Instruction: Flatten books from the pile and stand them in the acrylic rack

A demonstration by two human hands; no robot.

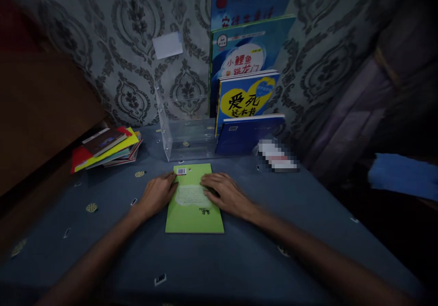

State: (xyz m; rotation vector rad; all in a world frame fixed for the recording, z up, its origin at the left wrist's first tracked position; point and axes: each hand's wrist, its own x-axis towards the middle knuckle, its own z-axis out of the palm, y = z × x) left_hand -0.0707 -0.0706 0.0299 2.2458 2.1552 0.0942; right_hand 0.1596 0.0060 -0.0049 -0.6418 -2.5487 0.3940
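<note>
A light green book (195, 219) lies on the table with its barcode and a pale block of small text facing up. At its left edge, my left hand (159, 194) is closed with fingers and thumb together on the side of the book. Across the upper right of the cover rests my right hand (227, 194), its fingers stretched out and apart from the thumb. Just beyond the book stands a clear acrylic rack (164, 128). On the rack's right side a dark blue book (251, 135) leans in front, with a blue and yellow book (224, 107) behind it.
Two taller picture books, one teal (219, 62) and one blue (236, 0), stand at the rack's back against the patterned wall. A stack of books (112, 146) lies at the left beside a brown panel (41, 114). A blurred white item (277, 155) sits right of the rack.
</note>
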